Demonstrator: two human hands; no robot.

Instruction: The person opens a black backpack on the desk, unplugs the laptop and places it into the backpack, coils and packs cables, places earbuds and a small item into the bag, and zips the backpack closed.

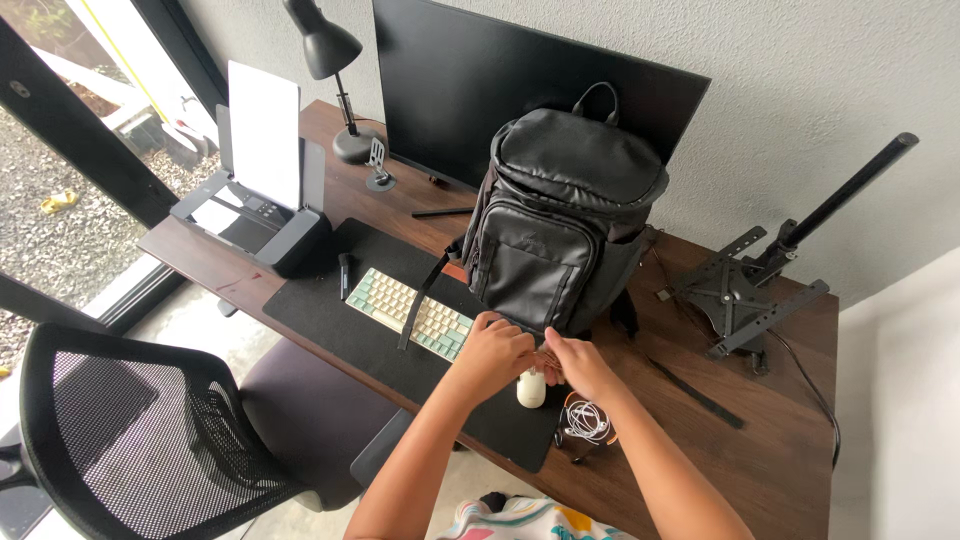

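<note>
Black padded fabric backpack [565,215] stands upright on the dark wooden desk [780,440] before the monitor, left hand [492,352] and right hand [578,365] curled together at its base, fingers pinching something too small to tell.

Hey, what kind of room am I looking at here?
Most likely a home office or study. A dark wooden desk holds a large monitor, a keyboard and a printer, with a mesh office chair beside it. Both hands work at a black backpack.
</note>
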